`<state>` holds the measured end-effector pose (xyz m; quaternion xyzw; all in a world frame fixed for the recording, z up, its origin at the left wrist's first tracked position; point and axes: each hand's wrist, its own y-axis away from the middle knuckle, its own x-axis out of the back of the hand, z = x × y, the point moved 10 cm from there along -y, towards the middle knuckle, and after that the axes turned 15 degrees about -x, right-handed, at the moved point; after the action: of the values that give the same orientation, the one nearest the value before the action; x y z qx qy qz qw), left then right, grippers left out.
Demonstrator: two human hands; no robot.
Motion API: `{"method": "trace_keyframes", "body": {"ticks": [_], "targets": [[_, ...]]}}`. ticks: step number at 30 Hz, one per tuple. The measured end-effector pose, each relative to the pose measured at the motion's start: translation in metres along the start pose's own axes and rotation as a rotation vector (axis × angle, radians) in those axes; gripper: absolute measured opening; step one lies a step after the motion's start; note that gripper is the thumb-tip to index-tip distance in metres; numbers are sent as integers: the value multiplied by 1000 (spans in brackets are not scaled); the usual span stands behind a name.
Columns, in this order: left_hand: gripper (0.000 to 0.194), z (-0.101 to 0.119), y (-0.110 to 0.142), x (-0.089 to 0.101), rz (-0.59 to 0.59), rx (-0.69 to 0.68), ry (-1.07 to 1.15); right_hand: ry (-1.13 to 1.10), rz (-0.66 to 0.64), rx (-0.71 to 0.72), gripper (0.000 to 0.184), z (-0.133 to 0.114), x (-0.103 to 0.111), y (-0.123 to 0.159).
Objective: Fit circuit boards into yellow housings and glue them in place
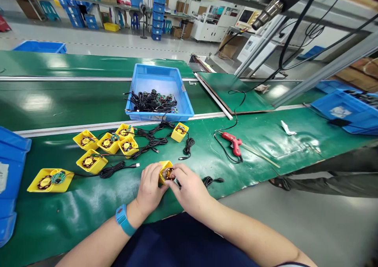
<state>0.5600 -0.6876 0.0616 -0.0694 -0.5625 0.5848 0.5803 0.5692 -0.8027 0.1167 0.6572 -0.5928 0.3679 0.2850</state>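
Observation:
Close to the table's front edge, my left hand is closed around a yellow plastic housing from its left side. My right hand reaches in from the right, thumb and fingers pinched on a copper-wound motor coil at the housing's open top. A coiled black cable lies just right of my right hand. To the left stand several similar yellow housings with copper windings and green circuit boards, their black USB cables bundled on the green mat. Another yellow housing stands farther back.
A blue bin of cabled circuit boards sits beyond the rail. A red glue gun with a glue stick lies to the right. A heat gun hangs overhead. Blue bins flank the table at left and right. A person's leg shows at right.

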Motion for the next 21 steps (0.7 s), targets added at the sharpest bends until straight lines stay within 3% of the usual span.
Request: {"method": "trace_keyframes", "body": {"ticks": [6,11,18,21], "targets": [[48,0,-3,4,29,-13,-11,103,65,-18,8,0,-2,-2],[47,0,-3,2,22,-6,42,143,35,-45,6,-1,-5,-3],[45,2,-4,4,20,-16,-8,311,-12,-127,18,4,-9,-10],[46,1,-4,4,35,-9,-17,319,-25,-101,20,0,-12,-11]]}}
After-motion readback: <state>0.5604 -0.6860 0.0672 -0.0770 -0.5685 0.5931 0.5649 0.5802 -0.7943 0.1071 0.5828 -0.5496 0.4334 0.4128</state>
